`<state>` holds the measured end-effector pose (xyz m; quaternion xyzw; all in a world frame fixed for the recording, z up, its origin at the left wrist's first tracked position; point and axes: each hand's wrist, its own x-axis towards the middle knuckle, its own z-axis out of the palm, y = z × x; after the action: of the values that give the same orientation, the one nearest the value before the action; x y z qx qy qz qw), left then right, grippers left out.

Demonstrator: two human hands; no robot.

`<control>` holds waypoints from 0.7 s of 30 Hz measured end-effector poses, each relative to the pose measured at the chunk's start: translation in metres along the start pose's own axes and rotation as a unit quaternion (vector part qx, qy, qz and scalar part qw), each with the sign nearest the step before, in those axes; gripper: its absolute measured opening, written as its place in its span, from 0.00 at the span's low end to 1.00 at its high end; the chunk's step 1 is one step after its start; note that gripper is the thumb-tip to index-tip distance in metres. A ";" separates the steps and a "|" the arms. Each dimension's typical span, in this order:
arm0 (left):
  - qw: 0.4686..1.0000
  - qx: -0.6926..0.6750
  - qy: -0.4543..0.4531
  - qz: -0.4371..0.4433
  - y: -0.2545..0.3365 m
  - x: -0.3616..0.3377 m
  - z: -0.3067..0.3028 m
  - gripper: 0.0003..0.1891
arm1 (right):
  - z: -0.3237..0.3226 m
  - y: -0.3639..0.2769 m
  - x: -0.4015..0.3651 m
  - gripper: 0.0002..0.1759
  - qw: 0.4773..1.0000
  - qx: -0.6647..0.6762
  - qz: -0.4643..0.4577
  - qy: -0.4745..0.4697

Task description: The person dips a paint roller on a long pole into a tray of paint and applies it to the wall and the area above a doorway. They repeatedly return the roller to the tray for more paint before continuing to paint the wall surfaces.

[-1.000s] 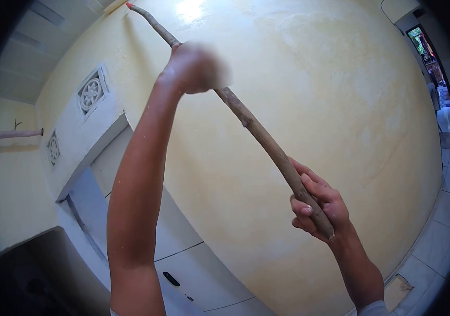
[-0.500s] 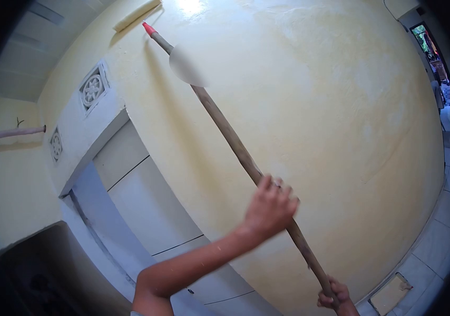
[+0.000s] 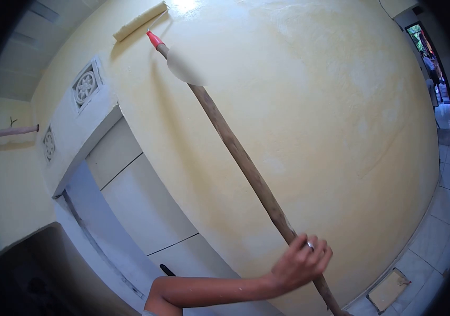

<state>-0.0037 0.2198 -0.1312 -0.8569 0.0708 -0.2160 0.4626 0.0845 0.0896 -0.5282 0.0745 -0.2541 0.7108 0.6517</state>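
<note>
A paint roller with a cream-coloured sleeve (image 3: 140,22) lies against the yellow wall near the top of the view. Its red handle (image 3: 155,39) is fixed to the end of a long wooden pole (image 3: 241,158), which slants down to the lower right. My left hand (image 3: 301,263), a ring on one finger, is wrapped round the lower part of this pole. The pole runs on past it to the bottom edge, where my right hand is out of view. A blurred patch hides a short stretch of the pole below the red handle.
Left of the pole is a panelled door (image 3: 146,210) in a white frame, with a patterned vent block (image 3: 85,88) above. A paint-coloured tray (image 3: 388,289) rests on the tiled floor (image 3: 420,268) at lower right. A doorway (image 3: 433,63) opens at far right.
My left hand has moved down and to the right, still round the pole. The roller shows slightly lower in view, with more of its wire frame visible. My right hand has dropped out of view.
</note>
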 end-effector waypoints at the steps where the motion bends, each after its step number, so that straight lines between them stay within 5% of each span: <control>1: 1.000 0.004 0.006 -0.002 -0.019 0.005 -0.005 0.08 | 0.001 -0.004 0.017 0.20 0.999 -0.037 -0.026 -0.018; 2: 1.000 0.018 0.000 -0.002 -0.040 0.012 -0.015 0.07 | 0.014 -0.009 0.034 0.26 0.995 -0.074 -0.051 -0.036; 6: 0.999 0.032 0.008 -0.033 -0.129 0.043 -0.046 0.09 | 0.109 -0.047 0.105 0.24 0.997 -0.042 -0.069 -0.018; 8: 0.998 0.045 -0.014 -0.037 -0.171 0.060 -0.072 0.10 | 0.135 -0.067 0.137 0.28 0.991 0.020 -0.047 -0.122; 13: 0.994 0.095 -0.042 -0.027 -0.266 0.102 -0.118 0.12 | 0.251 -0.113 0.212 0.26 0.980 0.005 -0.051 -0.192; 16: 0.966 0.201 -0.113 -0.119 -0.299 0.128 -0.141 0.14 | 0.300 -0.145 0.249 0.25 0.971 -0.058 -0.064 -0.223; 21: 0.944 0.288 -0.056 -0.153 -0.345 0.149 -0.151 0.19 | 0.346 -0.179 0.289 0.23 0.961 -0.134 -0.106 -0.217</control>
<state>0.0376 0.2507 0.2706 -0.6984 -0.1525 -0.2465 0.6544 0.1385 0.1914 -0.0570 0.1653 -0.4725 0.5641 0.6566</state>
